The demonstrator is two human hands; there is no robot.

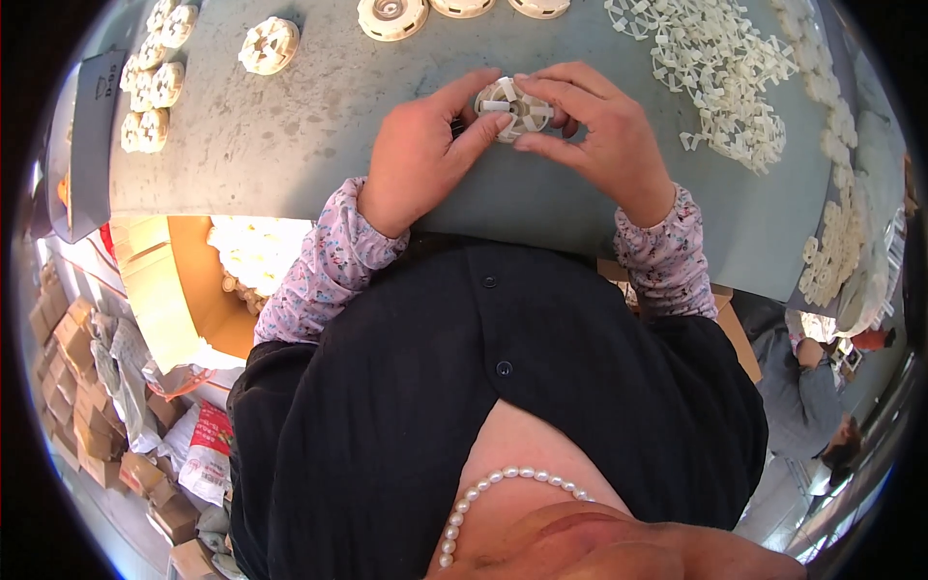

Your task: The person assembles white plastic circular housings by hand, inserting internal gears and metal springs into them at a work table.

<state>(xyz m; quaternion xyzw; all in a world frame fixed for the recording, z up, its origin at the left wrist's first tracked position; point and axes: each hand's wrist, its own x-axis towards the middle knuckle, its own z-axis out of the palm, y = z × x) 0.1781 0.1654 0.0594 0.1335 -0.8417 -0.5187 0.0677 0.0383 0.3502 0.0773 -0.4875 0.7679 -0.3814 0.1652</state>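
Note:
Both of my hands hold one round, cream-coloured plastic part (523, 124) above the grey table. Its face shows a ring of slots with white clip-like pieces set in it. My left hand (418, 147) grips the left side, its thumb lying on the face. From the other side, my right hand (609, 130) has its forefinger on the upper rim and its thumb by the lower right edge. Some fingertips behind the part are hidden. Up and to the right lies a loose heap of small white plastic clips (720, 82).
Similar round parts (269, 45) stand at the far left, some in stacks (153, 87). Several more rest at the back, including one round part (392, 15). Cream rings (833, 246) line the right edge. A cardboard box (208, 290) sits below left. Another person (800, 382) is at lower right.

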